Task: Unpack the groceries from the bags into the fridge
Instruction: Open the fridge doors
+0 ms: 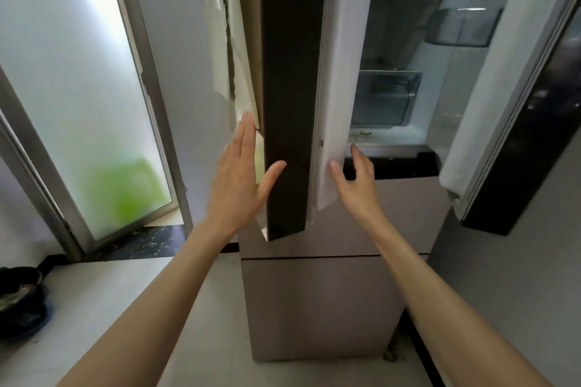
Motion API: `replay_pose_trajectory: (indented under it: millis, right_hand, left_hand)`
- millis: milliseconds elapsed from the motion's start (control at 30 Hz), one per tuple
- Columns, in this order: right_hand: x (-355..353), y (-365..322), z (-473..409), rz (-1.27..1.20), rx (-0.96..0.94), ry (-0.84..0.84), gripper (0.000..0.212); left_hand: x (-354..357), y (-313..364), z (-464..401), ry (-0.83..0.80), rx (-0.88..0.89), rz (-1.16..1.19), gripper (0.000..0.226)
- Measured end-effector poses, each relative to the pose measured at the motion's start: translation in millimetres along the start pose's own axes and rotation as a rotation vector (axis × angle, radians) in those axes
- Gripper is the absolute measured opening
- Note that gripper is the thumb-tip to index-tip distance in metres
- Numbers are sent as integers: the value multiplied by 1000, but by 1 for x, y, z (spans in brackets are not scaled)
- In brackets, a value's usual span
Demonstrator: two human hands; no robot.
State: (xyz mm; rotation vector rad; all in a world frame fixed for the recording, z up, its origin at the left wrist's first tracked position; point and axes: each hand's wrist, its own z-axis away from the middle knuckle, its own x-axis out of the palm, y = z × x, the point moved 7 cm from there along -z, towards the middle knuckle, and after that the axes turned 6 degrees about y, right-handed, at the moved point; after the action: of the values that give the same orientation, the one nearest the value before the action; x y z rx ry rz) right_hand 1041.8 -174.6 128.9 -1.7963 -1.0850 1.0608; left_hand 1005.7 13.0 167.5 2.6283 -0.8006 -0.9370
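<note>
Fridge (330, 292): tall, pale brown front, upper compartment open, lower drawer fronts closed below both hands.
Right door (515, 122): swung wide, well to the right of the right hand; clear door bin (462, 27) on its inner side.
Left door (290, 88): dark outer face, edge-on, standing between the two hands; white inner lining on its right side.
Window (78, 104): frosted glass, grey frame, left of the left hand.
Crisper drawer (385, 97): clear plastic, inside the compartment above the right hand.
Left hand (242, 176): fingers straight and together, thumb spread onto the door's dark face.
Right hand (355, 179): fingers curled round the lining's lower edge, gripping the door.
Groceries, bags: out of view.
</note>
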Motion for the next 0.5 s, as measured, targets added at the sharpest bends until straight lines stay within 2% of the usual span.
replay_pose_trajectory:
  millis: [100,167,333,433,500]
  right_hand:
    - [19,-16,20,-92,-29,-70,60]
    - [30,-22,36,-67,-75,-63,56]
    - [70,-44,69,9,-214,-137,51]
    - [95,-62,87,165,-380,-176,47]
    - [105,-76,93,284,-565,-114,44]
  left_hand:
    - [-27,-21,10,17,8,34,78]
    - [-45,-37,17,37,-17,72,72]
    - [-87,-73,32,182,-174,177,57]
    - [-104,-84,41,249,-235,126,61]
    - [-109,-79,44,246,-159,36,62]
